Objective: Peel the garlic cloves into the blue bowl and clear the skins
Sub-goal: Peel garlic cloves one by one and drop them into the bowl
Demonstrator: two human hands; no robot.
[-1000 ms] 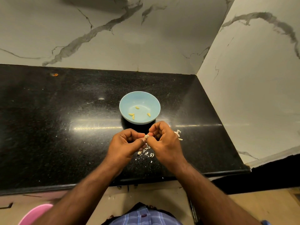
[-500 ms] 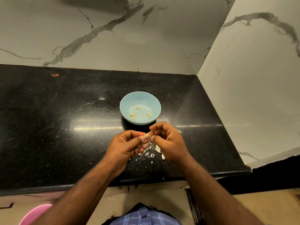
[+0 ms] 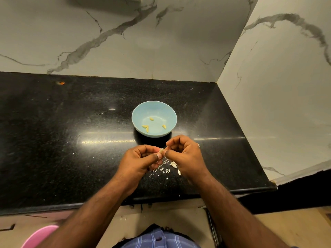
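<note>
The blue bowl (image 3: 171, 111) stands on the black counter and holds several peeled yellow cloves (image 3: 147, 127). Just in front of it, my left hand (image 3: 141, 160) and my right hand (image 3: 186, 156) meet above the counter. Both pinch one small garlic clove (image 3: 161, 150) between thumbs and fingertips; only its pale tip shows. White garlic skins (image 3: 167, 168) lie scattered on the counter beneath and between my hands, partly hidden by them.
The black counter (image 3: 71, 140) ends at a marble wall behind and another on the right. Its front edge runs just below my wrists. A pink rim (image 3: 38, 236) shows at the bottom left, below the counter.
My hands have stayed in front of the bowl, working the clove. More skin pieces lie on the counter under my right hand than a second ago.
</note>
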